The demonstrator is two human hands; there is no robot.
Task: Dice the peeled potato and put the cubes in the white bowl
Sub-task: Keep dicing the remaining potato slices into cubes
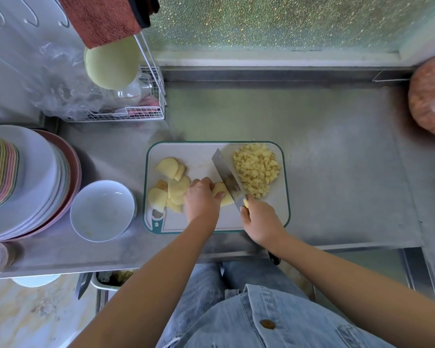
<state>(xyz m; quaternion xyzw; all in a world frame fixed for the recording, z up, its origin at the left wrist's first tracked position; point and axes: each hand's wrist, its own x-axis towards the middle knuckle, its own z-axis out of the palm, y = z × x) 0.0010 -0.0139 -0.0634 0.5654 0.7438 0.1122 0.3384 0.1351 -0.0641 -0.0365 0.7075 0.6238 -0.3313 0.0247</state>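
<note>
1. Head view looks down on the left hand, fingers curled and pressing a stack of potato slices flat on the cutting board.
2. Right hand is closed around the handle of the knife; the blade stands angled across the board, its edge touching the held slices just beside the left fingertips.
3. Right of the blade lies a heap of potato cubes, reaching close to the board's far right corner.
4. Left of the left hand, more uncut slices overlap, near the board's left edge.
5. White bowl sits on the steel bench, just beside the board's left edge, holding no cubes.
6. Stacked plates crowd the bowl's left side.
7. Right of the board the bench lies bare up to its raised back edge.
</note>
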